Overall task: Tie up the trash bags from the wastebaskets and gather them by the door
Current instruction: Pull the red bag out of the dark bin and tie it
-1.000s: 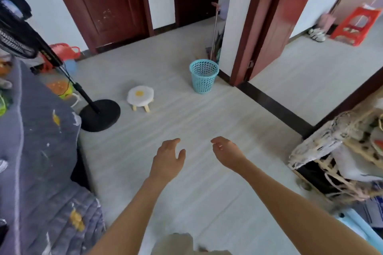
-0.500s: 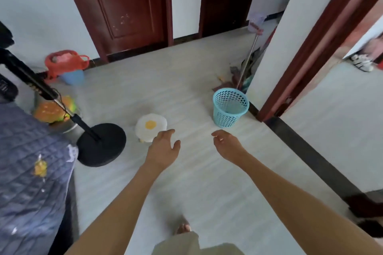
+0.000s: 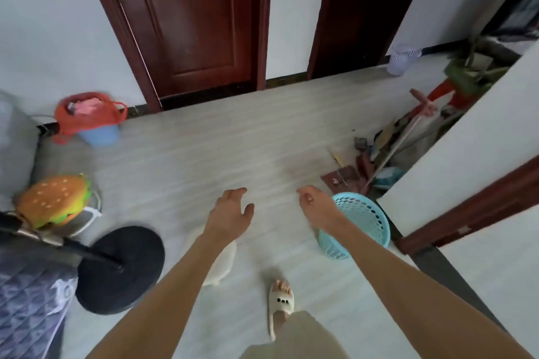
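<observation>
A red trash bag [image 3: 87, 114] full of rubbish lines a blue wastebasket [image 3: 100, 134] by the wall at far left, beside a dark red door [image 3: 192, 20]. A turquoise mesh wastebasket [image 3: 364, 221] stands on the floor just right of my right forearm, with no bag showing in it. A pale lilac wastebasket [image 3: 401, 58] sits far back by the other doorway. My left hand [image 3: 230, 216] and my right hand [image 3: 316, 207] both hang out in front of me over the floor, fingers loosely curled, holding nothing.
A black fan base [image 3: 116, 268] and its pole stand at lower left, next to a quilted bed edge [image 3: 26, 309] and a burger-shaped cushion [image 3: 54, 199]. A small white stool [image 3: 221, 265] lies under my left forearm. A broom and clutter [image 3: 388, 148] lean at the right wall corner.
I have walked forward: the turquoise basket, stool and fan base have slid closer and lower in view. The red bag is now nearer at left. Both hands stay empty.
</observation>
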Tool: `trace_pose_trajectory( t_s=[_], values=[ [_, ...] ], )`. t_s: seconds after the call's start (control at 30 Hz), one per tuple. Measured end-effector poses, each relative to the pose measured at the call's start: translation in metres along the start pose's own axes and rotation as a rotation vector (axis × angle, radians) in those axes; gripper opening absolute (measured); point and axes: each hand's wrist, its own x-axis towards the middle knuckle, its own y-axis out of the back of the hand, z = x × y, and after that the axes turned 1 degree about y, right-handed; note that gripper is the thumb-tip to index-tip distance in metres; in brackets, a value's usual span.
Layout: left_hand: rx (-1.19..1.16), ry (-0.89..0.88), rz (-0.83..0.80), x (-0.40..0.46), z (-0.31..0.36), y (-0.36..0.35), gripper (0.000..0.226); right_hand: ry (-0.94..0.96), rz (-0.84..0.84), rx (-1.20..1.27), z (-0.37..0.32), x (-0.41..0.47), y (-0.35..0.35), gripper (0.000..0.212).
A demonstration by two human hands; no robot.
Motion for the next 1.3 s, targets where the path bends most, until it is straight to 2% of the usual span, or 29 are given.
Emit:
trace_pose_trajectory(
  t_s=[0.23, 0.4, 0.57, 0.7, 0.97, 1.3],
  values=[
    [-0.06, 0.095, 0.078, 0.167, 0.028, 0.071, 0.048, 0.061, -0.133, -0.086, -0.08, 0.192, 0.03, 0.031],
    [-0.086, 0.211, 0.085, 0.24, -0.004, 0.11, 0.048, 0.115, -0.238, -0.097, -0.127, 0.283, 0.01, 0.032],
    [-0.112, 0.261, 0.161, 0.35, -0.05, 0.17, 0.047, 0.179, -0.304, -0.081, -0.201, 0.403, -0.024, 0.033],
    [-0.143, 0.294, 0.201, 0.439, -0.107, 0.239, 0.046, 0.214, -0.396, -0.128, -0.291, 0.508, -0.075, 0.035],
    [-0.166, 0.394, 0.294, 0.54, -0.214, 0.365, 0.041, 0.251, -0.535, -0.112, -0.446, 0.63, -0.164, 0.036],
    [-0.228, 0.512, 0.343, 0.68, -0.388, 0.5, 0.037, 0.246, -0.599, -0.085, -0.608, 0.803, -0.323, 0.034]
  ],
)
